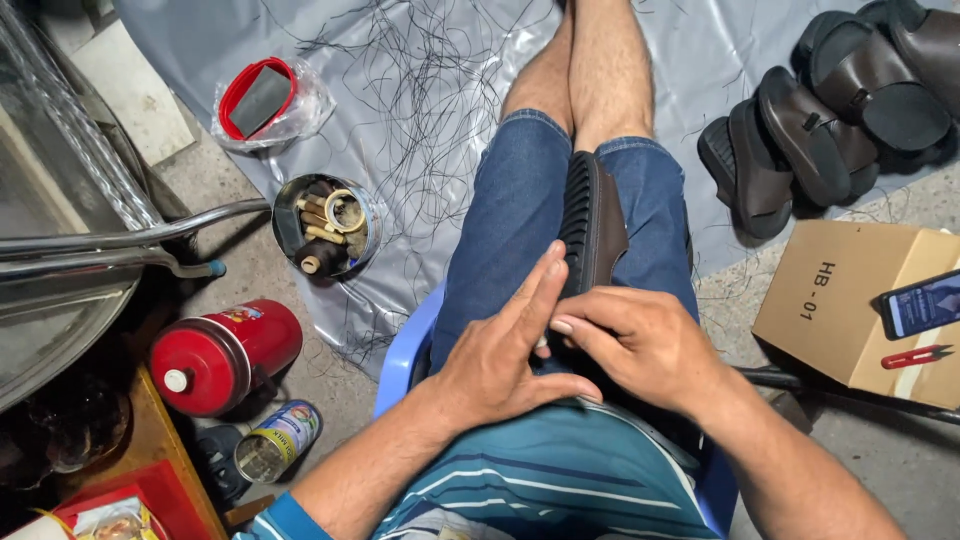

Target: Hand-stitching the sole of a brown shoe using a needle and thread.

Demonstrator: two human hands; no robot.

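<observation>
A dark brown sandal (590, 215) with a ribbed black sole edge lies on its side between my thighs, on blue denim shorts. My right hand (640, 345) grips its near end, fingers curled over the sole. My left hand (505, 350) rests against the sandal's left side, fingers stretched along the sole, thumb below. Something small and pale shows between the fingertips of both hands; I cannot tell what it is. I sit on a blue plastic chair (405, 350).
More dark sandals (830, 120) are piled at the top right on a grey sheet (700, 60) strewn with black threads. A cardboard box (850, 300) carries a phone and red snips. At the left stand a tin of spools (325, 225), a red flask (220, 355), a can, and a red-rimmed tub.
</observation>
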